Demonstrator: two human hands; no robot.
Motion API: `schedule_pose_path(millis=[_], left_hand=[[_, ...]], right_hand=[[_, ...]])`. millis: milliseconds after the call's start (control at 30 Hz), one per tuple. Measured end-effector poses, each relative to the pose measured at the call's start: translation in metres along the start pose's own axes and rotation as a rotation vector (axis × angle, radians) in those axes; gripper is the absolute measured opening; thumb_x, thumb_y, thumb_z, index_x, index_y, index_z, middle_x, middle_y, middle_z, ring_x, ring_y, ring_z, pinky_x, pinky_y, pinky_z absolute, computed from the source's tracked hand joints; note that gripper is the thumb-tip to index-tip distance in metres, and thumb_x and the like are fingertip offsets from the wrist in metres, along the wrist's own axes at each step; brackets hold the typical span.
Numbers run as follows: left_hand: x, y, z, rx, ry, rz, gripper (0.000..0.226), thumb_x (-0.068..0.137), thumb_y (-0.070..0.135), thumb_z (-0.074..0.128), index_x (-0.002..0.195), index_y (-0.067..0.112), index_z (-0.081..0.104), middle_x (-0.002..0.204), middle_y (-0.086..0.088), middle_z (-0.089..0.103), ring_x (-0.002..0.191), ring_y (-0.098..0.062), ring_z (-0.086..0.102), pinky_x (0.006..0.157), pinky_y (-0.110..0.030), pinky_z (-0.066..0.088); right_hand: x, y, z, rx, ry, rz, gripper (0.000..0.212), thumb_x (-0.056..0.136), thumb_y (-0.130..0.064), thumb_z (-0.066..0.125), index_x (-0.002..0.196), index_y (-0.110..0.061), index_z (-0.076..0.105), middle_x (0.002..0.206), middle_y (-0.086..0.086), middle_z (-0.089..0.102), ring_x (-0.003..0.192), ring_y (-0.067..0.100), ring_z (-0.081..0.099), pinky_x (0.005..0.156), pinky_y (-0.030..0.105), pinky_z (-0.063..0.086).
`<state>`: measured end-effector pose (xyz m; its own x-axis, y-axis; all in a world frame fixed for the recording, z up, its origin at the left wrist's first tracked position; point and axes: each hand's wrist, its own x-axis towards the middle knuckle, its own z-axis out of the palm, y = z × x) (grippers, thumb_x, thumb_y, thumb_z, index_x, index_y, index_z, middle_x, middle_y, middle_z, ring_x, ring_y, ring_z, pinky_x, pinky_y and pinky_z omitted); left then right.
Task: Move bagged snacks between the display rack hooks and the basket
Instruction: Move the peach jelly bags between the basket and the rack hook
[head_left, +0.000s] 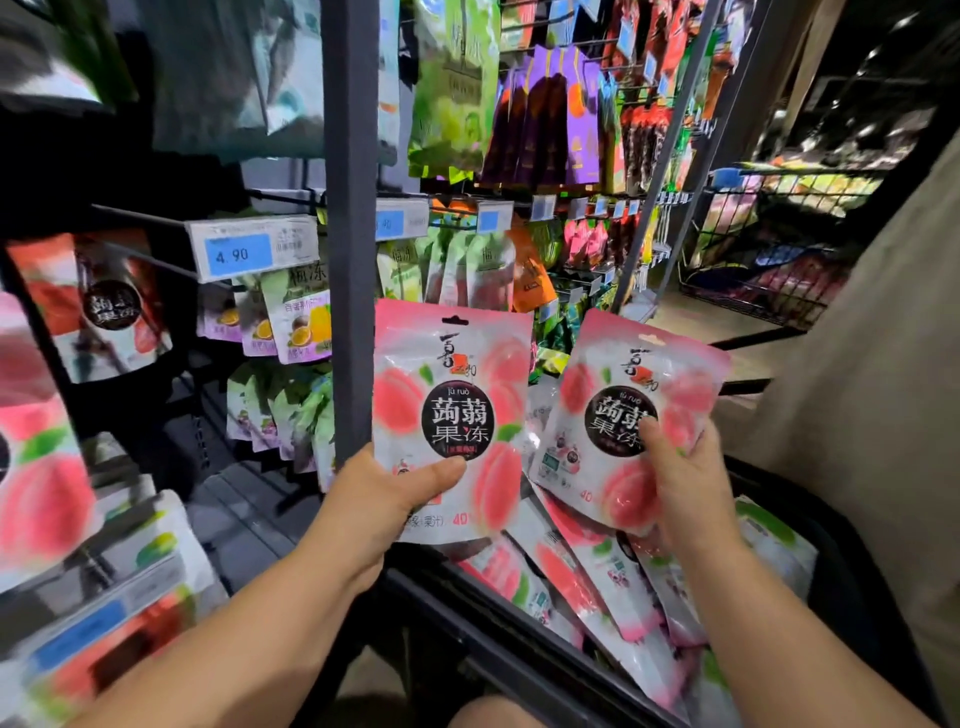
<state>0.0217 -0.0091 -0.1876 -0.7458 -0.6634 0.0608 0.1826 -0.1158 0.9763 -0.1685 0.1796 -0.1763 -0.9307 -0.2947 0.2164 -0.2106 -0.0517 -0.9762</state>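
Note:
My left hand (387, 493) grips the lower left corner of a pink peach jelly bag (457, 384), held upright in front of the rack's grey post. My right hand (680, 478) grips a second pink peach jelly bag (623, 395) by its lower right part, tilted a little to the right, above the basket. The black basket (498, 629) sits below both hands and holds several more pink bags (587, 582). Rack hooks (150, 223) with hanging snack bags fill the left and back.
A grey vertical post (350, 208) stands between the left rack section and the middle one. A price tag reading 4.90 (252, 252) hangs on a hook. A wire bin (758, 249) of goods stands at the right, and a beige-clothed person (872, 364) is close by.

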Motion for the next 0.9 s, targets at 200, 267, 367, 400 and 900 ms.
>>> schedule_pose_path(millis=[200, 267, 367, 400, 900], left_hand=[[0.0, -0.004, -0.001, 0.022, 0.023, -0.001, 0.032, 0.075, 0.005, 0.079, 0.106, 0.01, 0.071, 0.09, -0.004, 0.075, 0.078, -0.016, 0.063, 0.064, -0.024, 0.052], [0.0, -0.002, -0.003, 0.022, 0.033, 0.003, 0.035, 0.074, 0.006, 0.08, 0.108, 0.009, 0.07, 0.091, -0.003, 0.075, 0.079, -0.018, 0.064, 0.064, -0.024, 0.053], [-0.001, 0.004, -0.008, 0.024, 0.041, -0.005, 0.044, 0.066, 0.014, 0.088, 0.107, 0.011, 0.071, 0.097, -0.011, 0.075, 0.088, -0.027, 0.067, 0.081, -0.041, 0.057], [-0.002, 0.009, -0.01, 0.024, 0.052, -0.014, 0.047, 0.062, 0.017, 0.09, 0.105, 0.011, 0.072, 0.098, -0.014, 0.075, 0.088, -0.029, 0.067, 0.084, -0.046, 0.056], [-0.081, 0.073, -0.12, 0.186, 0.257, 0.147, 0.048, 0.051, 0.033, 0.086, 0.096, 0.026, 0.072, 0.095, -0.013, 0.075, 0.091, -0.03, 0.071, 0.093, -0.049, 0.053]], right_hand=[[-0.001, 0.011, 0.006, -0.007, -0.24, 0.145, 0.077, 0.055, -0.01, 0.089, 0.111, -0.045, 0.048, 0.112, 0.004, 0.068, 0.097, 0.029, 0.07, 0.083, 0.046, 0.058], [-0.002, 0.016, 0.009, 0.044, -0.269, 0.15, 0.078, 0.052, -0.005, 0.088, 0.112, -0.039, 0.053, 0.107, 0.008, 0.073, 0.091, 0.031, 0.073, 0.078, 0.045, 0.059], [-0.003, 0.014, 0.014, 0.118, -0.274, 0.134, 0.075, 0.047, -0.003, 0.09, 0.111, -0.028, 0.059, 0.102, 0.011, 0.075, 0.09, 0.036, 0.073, 0.08, 0.053, 0.058], [-0.005, 0.01, 0.016, 0.156, -0.287, 0.127, 0.071, 0.048, -0.003, 0.089, 0.11, -0.022, 0.06, 0.098, 0.012, 0.075, 0.088, 0.037, 0.073, 0.077, 0.05, 0.059], [-0.054, -0.047, 0.108, 0.274, -0.554, 0.048, 0.05, 0.042, -0.007, 0.089, 0.084, -0.013, 0.062, 0.066, 0.001, 0.07, 0.057, 0.014, 0.065, 0.048, 0.025, 0.049]])
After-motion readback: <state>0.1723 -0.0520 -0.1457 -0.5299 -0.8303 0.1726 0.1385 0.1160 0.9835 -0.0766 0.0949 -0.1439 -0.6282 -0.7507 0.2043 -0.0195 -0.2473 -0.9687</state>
